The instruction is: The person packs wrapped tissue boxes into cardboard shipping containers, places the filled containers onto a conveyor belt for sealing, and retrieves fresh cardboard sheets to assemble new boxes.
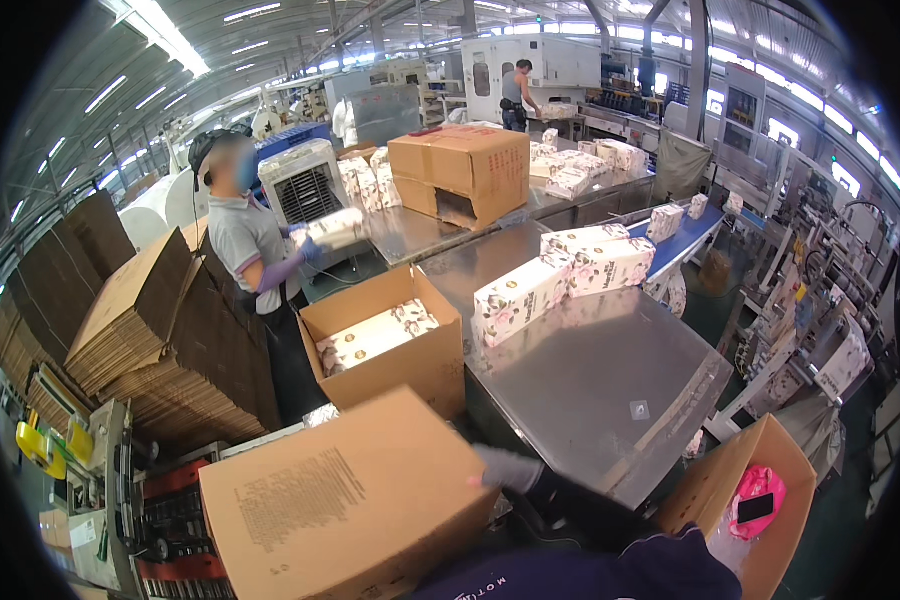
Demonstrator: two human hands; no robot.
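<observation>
Gloved left hand, fingers flat and together, presses the closed, plain brown carton.

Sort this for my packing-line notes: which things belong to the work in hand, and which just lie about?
In hand:
right hand, gloved, against the closed carton
open carton part-filled with packs
wrapped packs on the steel table

Lying about:
flat cardboard stacks
pink pouch in corner box
</observation>
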